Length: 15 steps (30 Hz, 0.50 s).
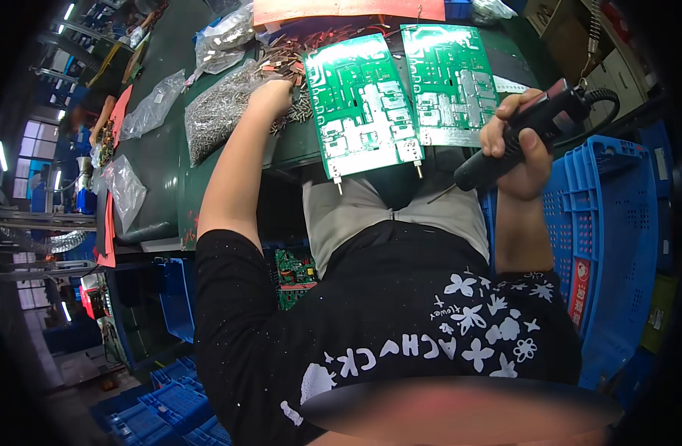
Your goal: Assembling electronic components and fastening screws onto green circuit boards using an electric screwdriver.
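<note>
My left hand is closed at the edge of a heap of loose metal screws, its fingertips turned down and hidden among them. A clear plastic bag full of screws lies just left of it. In my right hand is a black electric screwdriver, its thin bit slanting down to the left, apart from the boards. Between my hands a green circuit board overhangs the bench's near edge, with two metal pins sticking out below. Beside it, to the right, lies a similar green circuit board.
Small reddish-brown parts are piled behind the screws on the green bench. Several plastic bags lie to the left and back. A blue crate stands at my right. A coiled cord runs from the screwdriver.
</note>
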### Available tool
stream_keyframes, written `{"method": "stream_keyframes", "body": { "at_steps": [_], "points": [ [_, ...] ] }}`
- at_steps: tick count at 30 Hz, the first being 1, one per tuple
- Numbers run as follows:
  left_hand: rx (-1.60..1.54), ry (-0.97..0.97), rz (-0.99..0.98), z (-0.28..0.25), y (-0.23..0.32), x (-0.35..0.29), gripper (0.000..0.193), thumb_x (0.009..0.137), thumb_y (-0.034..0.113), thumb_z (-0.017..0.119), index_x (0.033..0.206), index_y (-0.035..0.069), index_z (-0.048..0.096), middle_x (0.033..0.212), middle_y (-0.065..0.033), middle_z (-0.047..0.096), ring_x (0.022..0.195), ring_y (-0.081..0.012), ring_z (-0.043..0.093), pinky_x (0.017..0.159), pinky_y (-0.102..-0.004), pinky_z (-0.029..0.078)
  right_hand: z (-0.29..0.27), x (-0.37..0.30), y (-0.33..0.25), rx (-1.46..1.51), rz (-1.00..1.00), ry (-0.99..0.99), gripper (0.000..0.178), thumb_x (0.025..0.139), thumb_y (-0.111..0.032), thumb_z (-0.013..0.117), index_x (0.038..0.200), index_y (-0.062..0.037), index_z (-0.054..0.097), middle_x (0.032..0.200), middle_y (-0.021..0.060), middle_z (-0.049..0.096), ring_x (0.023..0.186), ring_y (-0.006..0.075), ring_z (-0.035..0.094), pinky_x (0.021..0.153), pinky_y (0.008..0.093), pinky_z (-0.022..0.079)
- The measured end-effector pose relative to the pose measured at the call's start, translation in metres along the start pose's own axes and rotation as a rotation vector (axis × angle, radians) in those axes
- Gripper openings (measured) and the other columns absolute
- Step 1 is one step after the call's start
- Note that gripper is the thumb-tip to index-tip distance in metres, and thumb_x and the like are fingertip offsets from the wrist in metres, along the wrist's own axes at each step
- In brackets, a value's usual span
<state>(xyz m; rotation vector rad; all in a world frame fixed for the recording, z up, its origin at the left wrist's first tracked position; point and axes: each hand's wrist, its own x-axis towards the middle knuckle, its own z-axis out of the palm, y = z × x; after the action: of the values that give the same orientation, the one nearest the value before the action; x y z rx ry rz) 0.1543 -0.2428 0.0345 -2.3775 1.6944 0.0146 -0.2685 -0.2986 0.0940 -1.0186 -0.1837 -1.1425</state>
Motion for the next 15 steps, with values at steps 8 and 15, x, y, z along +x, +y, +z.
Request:
{"method": "stream_keyframes", "body": {
  "at_steps": [8, 15],
  "points": [
    [-0.231, 0.027, -0.174, 0.012, 0.009, -0.011, 0.026, 0.078, 0.018, 0.055, 0.096, 0.005, 0.068, 0.099, -0.0188, 0.066, 0.093, -0.0339, 0.063, 0.082, -0.0438, 0.050, -0.001, -0.003, -0.005, -0.083, 0.040, 0.032, 0.042, 0.086, -0.020, 0.061, 0.119, -0.0056, 0.040, 0.104, 0.0129, 0.052, 0.064, 0.0157, 0.054, 0.060, 0.0305, 0.045],
    [-0.255, 0.147, -0.267, 0.015, 0.011, -0.024, 0.028, 0.079, 0.023, 0.054, 0.098, 0.008, 0.068, 0.101, -0.0179, 0.065, 0.095, -0.0343, 0.062, 0.083, -0.0435, 0.049, -0.008, -0.004, -0.018, -0.044, -0.006, -0.001, 0.039, 0.087, -0.020, 0.057, 0.120, -0.0048, 0.040, 0.106, 0.0135, 0.052, 0.063, 0.0150, 0.052, 0.058, 0.0303, 0.043]
  ]
}}
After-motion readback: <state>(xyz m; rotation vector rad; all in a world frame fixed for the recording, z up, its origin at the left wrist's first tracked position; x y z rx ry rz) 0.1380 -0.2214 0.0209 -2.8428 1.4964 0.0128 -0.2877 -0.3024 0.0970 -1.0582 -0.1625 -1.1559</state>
